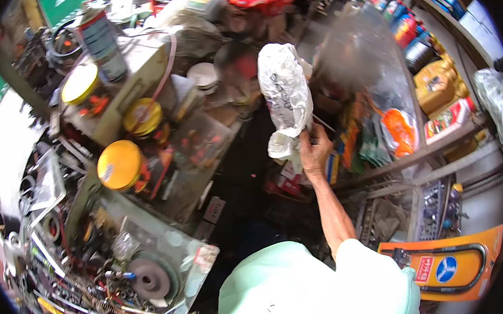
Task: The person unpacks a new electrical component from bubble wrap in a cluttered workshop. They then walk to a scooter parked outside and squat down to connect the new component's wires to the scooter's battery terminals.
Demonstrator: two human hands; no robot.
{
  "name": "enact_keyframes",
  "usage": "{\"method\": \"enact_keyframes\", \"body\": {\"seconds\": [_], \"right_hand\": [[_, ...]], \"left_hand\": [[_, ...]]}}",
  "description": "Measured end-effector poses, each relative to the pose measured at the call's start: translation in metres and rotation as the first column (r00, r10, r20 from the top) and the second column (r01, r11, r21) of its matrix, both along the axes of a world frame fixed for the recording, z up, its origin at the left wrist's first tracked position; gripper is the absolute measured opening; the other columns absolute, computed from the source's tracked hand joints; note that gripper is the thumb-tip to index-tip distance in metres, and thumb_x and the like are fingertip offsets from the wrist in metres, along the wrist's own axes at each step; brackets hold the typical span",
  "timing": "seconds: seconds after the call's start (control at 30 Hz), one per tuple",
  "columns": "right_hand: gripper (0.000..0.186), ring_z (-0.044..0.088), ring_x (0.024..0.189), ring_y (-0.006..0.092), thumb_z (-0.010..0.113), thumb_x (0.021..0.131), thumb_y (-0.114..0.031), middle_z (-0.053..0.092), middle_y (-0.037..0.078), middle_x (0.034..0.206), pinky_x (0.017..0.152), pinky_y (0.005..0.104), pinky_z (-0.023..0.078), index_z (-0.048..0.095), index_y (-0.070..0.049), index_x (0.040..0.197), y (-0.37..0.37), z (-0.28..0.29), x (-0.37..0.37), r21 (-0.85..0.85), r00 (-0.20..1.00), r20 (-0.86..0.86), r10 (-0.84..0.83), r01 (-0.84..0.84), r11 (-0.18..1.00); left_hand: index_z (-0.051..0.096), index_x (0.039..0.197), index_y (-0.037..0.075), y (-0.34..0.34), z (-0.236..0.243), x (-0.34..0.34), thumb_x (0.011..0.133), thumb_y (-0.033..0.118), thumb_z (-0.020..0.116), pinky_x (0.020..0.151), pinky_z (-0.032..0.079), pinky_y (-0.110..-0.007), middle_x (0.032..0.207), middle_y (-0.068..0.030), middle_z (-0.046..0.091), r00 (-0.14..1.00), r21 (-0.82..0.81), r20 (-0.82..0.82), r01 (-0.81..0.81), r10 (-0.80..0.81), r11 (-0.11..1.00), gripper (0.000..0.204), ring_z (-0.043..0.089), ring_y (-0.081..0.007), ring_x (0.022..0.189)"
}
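My right hand (316, 151) is raised ahead of me, with the arm stretched out from a mint-green sleeve. Its fingers are closed on the lower end of a crumpled white plastic bag (284, 88). The bag stands up above the hand, bulging and long, with dark handwriting on its side. What lies inside it is hidden. A thin pale stick-like piece (324, 123) shows beside the fingers; I cannot tell whether it is held too. My left hand is out of view.
Yellow-lidded jars (120, 164) and a tall can (103, 45) stand on a cluttered bench at left. Below lie metal parts and a grinding-type disc (149, 278). Shelves at right hold bottles, a golden jug (436, 83) and an orange-carded cable lock (443, 261).
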State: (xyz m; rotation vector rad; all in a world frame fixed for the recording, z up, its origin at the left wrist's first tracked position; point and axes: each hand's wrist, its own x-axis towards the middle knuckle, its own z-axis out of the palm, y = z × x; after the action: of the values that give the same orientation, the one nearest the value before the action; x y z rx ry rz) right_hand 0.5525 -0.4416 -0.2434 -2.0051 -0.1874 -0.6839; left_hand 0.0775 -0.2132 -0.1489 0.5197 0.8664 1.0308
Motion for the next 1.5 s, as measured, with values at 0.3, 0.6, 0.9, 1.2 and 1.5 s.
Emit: {"method": "enact_keyframes", "body": {"seconds": [0.3, 0.6, 0.9, 1.2, 1.5], "right_hand": [[0.027, 0.064, 0.076, 0.0426, 0.063, 0.079, -0.023, 0.065, 0.026, 0.079, 0.064, 0.0436, 0.049, 0.064, 0.002, 0.089, -0.069, -0.076, 0.044, -0.177, 0.956, -0.145, -0.256, 0.229, 0.957], [0.033, 0.065, 0.078, 0.0378, 0.067, 0.078, -0.026, 0.067, 0.023, 0.082, 0.068, 0.0465, 0.05, 0.067, 0.001, 0.097, -0.15, -0.174, 0.124, -0.488, 0.733, -0.598, -0.324, -0.012, 0.873], [0.032, 0.064, 0.077, 0.0363, 0.072, 0.074, -0.026, 0.065, 0.021, 0.077, 0.068, 0.0464, 0.05, 0.067, 0.002, 0.089, -0.181, -0.221, 0.147, -0.509, 0.642, -0.678, -0.358, -0.058, 0.859], [0.037, 0.064, 0.095, 0.0401, 0.068, 0.08, -0.031, 0.067, 0.023, 0.099, 0.081, 0.049, 0.052, 0.067, -0.003, 0.104, -0.161, -0.21, 0.168, -0.47, 0.54, -0.78, -0.318, -0.169, 0.866], [0.047, 0.065, 0.087, 0.0401, 0.065, 0.079, -0.038, 0.068, 0.023, 0.091, 0.077, 0.049, 0.052, 0.067, -0.002, 0.109, -0.178, -0.223, 0.245, -0.646, 0.614, -0.686, -0.391, -0.265, 0.716]], "left_hand": [[0.044, 0.072, 0.007, -0.012, 0.036, 0.042, 0.101, 0.039, 0.045, 0.049, 0.036, -0.025, 0.083, -0.0055, 0.044, 0.991, 0.428, 0.02, 0.109, -0.129, 0.897, 0.043, 0.038, -0.0153, 0.05], [0.053, 0.088, 0.009, -0.028, 0.043, 0.163, 0.099, 0.055, 0.038, 0.041, 0.032, -0.026, 0.073, -0.0076, 0.047, 0.941, 0.51, 0.29, 0.004, -0.176, 0.86, 0.05, 0.04, -0.0151, 0.046], [0.049, 0.086, 0.005, -0.044, 0.065, 0.304, 0.1, 0.046, 0.043, 0.056, 0.04, -0.034, 0.083, -0.0074, 0.047, 0.924, 0.538, 0.29, 0.058, -0.249, 0.841, 0.044, 0.035, -0.0151, 0.047], [0.043, 0.087, 0.003, -0.043, 0.058, 0.355, 0.1, 0.038, 0.047, 0.063, 0.041, -0.036, 0.083, -0.0095, 0.044, 0.859, 0.573, 0.33, 0.147, -0.391, 0.806, 0.038, 0.034, -0.0159, 0.049], [0.043, 0.086, 0.003, -0.04, 0.016, 0.525, 0.1, 0.037, 0.047, 0.062, 0.041, -0.036, 0.082, -0.0093, 0.043, 0.767, 0.531, 0.223, 0.422, -0.602, 0.735, 0.037, 0.034, -0.0158, 0.049]]}}
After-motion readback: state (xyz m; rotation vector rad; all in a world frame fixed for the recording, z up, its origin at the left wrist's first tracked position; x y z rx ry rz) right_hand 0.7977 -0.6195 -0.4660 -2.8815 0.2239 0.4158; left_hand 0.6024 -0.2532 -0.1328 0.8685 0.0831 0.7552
